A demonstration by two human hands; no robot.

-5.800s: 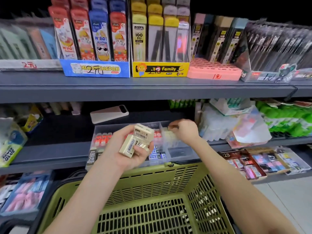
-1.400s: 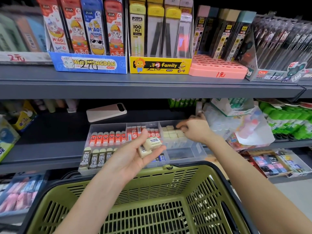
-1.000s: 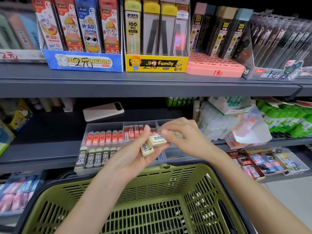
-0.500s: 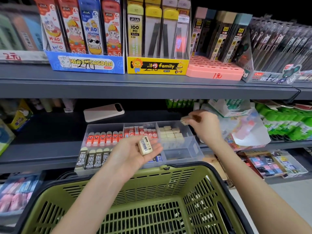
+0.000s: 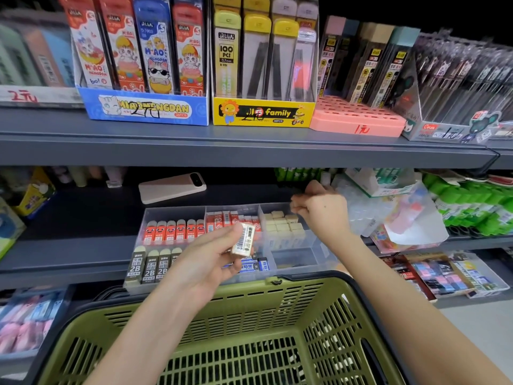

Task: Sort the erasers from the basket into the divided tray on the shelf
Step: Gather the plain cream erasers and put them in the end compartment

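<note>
My left hand (image 5: 205, 263): fingers (image 5: 222, 238) clamped on cream eraser (image 5: 240, 250), held near divided tray (image 5: 322, 247) on shelf (image 5: 83, 245). Eraser looked light, small, bit squashy. Paper sleeve (image 5: 245, 236) maybe slippy, so I would hold long sides. My right hand (image 5: 323, 211) curled over back-right cell (image 5: 306, 232); could not tell if holding anything.

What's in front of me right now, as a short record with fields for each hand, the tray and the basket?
left hand: pinches one cream barcoded eraser, seen over the middle of the tray
right hand: fingers curled above the cream erasers; whether it holds anything is hidden
tray: clear, divided, on the lower shelf; cream erasers back right, 2B erasers front left
basket: green, directly below the tray's front edge
</note>
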